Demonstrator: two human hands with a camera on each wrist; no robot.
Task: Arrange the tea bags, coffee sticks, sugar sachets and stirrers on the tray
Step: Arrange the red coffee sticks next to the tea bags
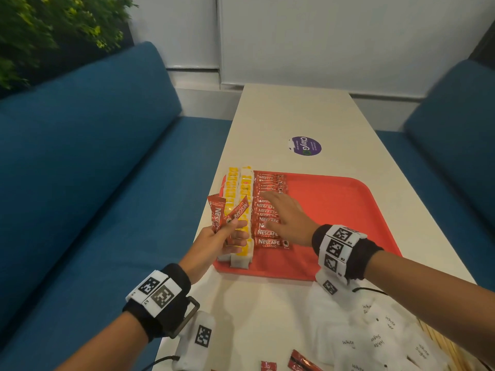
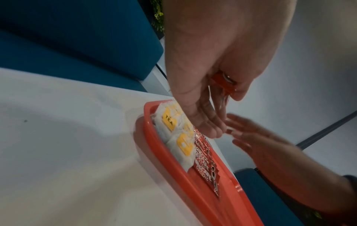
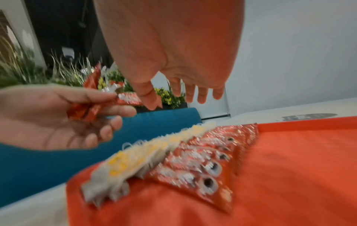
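Tray of red plastic carries two rows of tea bags along its left edge, with a column of coffee sticks just right of them. The left hand, above the tray's left edge, pinches two more sticks between thumb and fingers. The right hand hovers over the tray's coffee column, fingers straight and slightly apart; sugar sachets lie on the table near the tray's front edge

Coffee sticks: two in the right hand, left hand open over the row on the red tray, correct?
Hands are swapped. In the head view the left hand pinches the two coffee sticks, and the right hand is open over the row of sticks on the red tray.
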